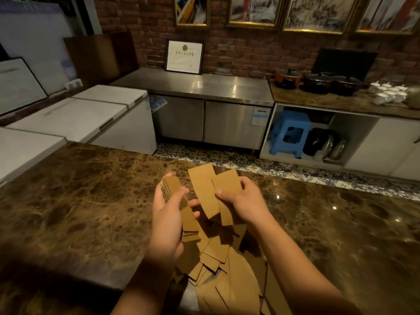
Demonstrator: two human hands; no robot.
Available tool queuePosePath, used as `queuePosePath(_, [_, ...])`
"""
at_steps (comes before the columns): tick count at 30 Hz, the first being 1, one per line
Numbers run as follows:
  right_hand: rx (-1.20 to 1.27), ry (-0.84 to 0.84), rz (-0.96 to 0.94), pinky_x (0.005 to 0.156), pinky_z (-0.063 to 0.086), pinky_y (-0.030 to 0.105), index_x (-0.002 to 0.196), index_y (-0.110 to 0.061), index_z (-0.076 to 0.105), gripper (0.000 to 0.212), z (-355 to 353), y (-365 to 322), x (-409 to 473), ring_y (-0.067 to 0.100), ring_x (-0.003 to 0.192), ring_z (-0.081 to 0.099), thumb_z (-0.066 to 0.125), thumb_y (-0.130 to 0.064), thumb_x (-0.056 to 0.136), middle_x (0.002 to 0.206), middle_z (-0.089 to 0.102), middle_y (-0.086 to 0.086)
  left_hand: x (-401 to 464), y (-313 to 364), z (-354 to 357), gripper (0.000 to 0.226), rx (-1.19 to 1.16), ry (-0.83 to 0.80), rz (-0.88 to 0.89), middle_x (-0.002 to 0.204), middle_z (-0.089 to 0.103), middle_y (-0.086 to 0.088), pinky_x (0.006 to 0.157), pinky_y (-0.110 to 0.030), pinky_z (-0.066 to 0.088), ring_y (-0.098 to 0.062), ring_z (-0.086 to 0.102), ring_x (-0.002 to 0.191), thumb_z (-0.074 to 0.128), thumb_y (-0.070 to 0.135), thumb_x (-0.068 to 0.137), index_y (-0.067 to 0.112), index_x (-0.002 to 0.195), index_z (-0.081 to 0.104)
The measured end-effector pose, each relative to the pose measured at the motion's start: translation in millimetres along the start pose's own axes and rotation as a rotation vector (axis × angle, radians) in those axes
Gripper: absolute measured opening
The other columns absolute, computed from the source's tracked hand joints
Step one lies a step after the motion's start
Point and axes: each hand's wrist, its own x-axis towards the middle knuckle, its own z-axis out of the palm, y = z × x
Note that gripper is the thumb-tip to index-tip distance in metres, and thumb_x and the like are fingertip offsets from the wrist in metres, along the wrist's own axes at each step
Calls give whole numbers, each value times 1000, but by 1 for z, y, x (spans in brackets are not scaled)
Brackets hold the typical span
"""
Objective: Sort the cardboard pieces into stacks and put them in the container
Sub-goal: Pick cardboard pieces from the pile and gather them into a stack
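Note:
My left hand (167, 214) grips a thick stack of brown cardboard pieces (171, 189), held edge-up above the marble counter (79, 201). My right hand (244, 198) pinches two loose cardboard pieces (205, 189) that fan upward and overlap, just right of the stack. Below both hands a loose pile of several more cardboard pieces (218, 264) lies on the counter and reaches down to the frame's lower edge. No container can be made out in view.
White chest freezers (75, 117) stand to the left beyond the counter. A steel worktop cabinet (204, 92) lines the brick wall. Pots (318, 83) and white cups (388, 94) sit on the right shelf, a blue stool (288, 133) beneath.

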Motion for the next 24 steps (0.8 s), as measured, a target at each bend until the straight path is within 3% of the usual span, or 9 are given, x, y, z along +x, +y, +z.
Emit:
queuePosePath(3, [196, -33, -13, 59, 55, 18, 98, -30, 69, 16, -29, -15, -40, 4, 79, 74, 77, -21, 86, 88, 80, -13, -12, 1, 18, 38, -29, -77, 62, 83, 78, 1, 49, -28, 55, -15, 71, 65, 58, 16, 97, 46, 120, 58])
queuePosePath(8, [258, 40, -49, 80, 58, 36, 105, -27, 71, 19, -57, -25, -80, 12, 90, 76, 75, -21, 88, 98, 80, -5, -28, 4, 41, 39, -92, -125, 108, 92, 76, -3, 53, -33, 57, -22, 73, 73, 65, 21, 93, 47, 121, 59])
queuePosePath(12, [-233, 168, -263, 68, 63, 38, 93, -43, 61, 14, -49, -29, -107, 6, 76, 72, 72, -36, 88, 86, 73, -14, -35, -2, 51, 37, 94, -225, 127, 102, 75, 0, 64, -35, 60, -19, 75, 86, 55, 39, 97, 49, 132, 48])
queuePosePath(14, [-464, 124, -376, 60, 61, 42, 98, -37, 57, 15, -37, -27, -116, 12, 66, 70, 66, -46, 89, 77, 69, -6, -38, -5, 55, 37, 184, -267, 83, 118, 69, -5, 77, -39, 60, -16, 74, 93, 51, 53, 92, 55, 129, 47])
queuePosePath(16, [-526, 101, -419, 60, 60, 44, 101, -34, 54, 23, -28, -26, -121, 16, 67, 69, 63, -51, 89, 77, 65, -7, -42, -5, 55, 46, 188, -275, 50, 124, 66, -6, 81, -40, 61, -14, 73, 96, 50, 71, 80, 61, 124, 49])
queuePosePath(19, [-273, 10, -314, 67, 62, 41, 105, -37, 61, 19, -26, -32, -120, 16, 80, 71, 68, -43, 88, 90, 70, -6, -43, -5, 50, 58, 81, -328, 3, 121, 68, -4, 72, -40, 61, -17, 73, 98, 49, 84, 72, 64, 127, 48])
queuePosePath(22, [62, -43, -77, 81, 61, 42, 105, -39, 61, 19, -33, -34, -114, 18, 95, 72, 65, -24, 94, 104, 73, -4, -40, -1, 41, 47, -66, -411, -97, 117, 72, -8, 76, -46, 59, -30, 72, 103, 51, 67, 84, 55, 130, 52])
queuePosePath(24, [299, -55, 47, 78, 62, 49, 110, -33, 63, 22, -40, -36, -111, 26, 94, 74, 58, -16, 97, 103, 77, 3, -36, 3, 37, 45, -144, -437, -176, 119, 71, -14, 78, -48, 58, -33, 72, 97, 49, 65, 86, 50, 127, 58])
